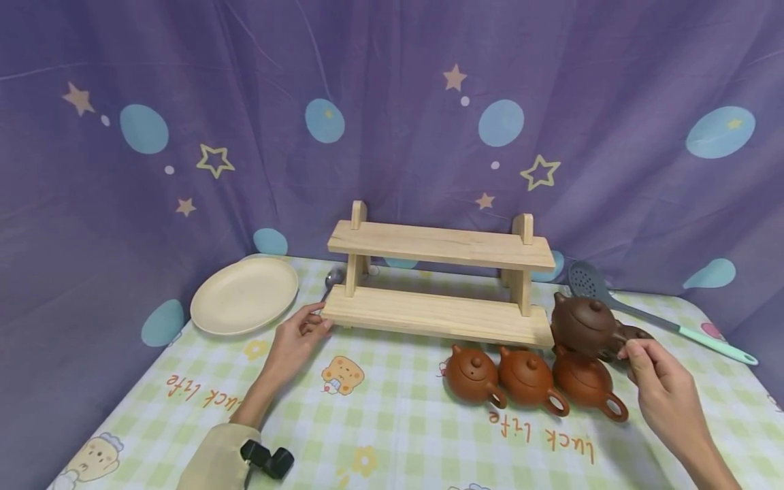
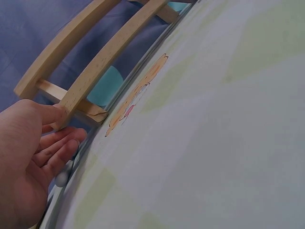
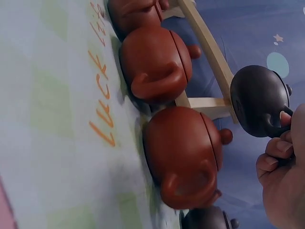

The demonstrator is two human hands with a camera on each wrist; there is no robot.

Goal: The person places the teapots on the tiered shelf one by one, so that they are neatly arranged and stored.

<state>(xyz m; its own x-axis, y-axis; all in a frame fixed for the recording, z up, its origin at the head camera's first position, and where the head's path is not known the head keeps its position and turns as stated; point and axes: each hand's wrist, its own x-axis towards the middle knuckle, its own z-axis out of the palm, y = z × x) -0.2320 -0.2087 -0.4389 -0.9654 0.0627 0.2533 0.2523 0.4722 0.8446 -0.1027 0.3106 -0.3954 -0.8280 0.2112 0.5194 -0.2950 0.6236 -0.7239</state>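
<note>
The right hand's (image 1: 669, 391) fingers grip a dark pot (image 1: 584, 328) by its handle (image 3: 270, 127), held up off the bench (image 1: 398, 429) by the right end of the shelf (image 1: 441, 243); whether pot and shelf touch I cannot tell. The left hand's (image 1: 295, 347) fingers pinch the lower board's (image 1: 437, 316) left end. Three red pots (image 1: 530, 376) stand in a row, near right, with a plate (image 1: 245, 296) far left and a skimmer (image 1: 652, 316) far right

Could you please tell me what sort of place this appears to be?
Probably a staged tabletop rather than a working kitchen: a star-printed purple curtain hangs close behind a checked tablecloth, and a two-tier wooden shelf stands before it.
</note>
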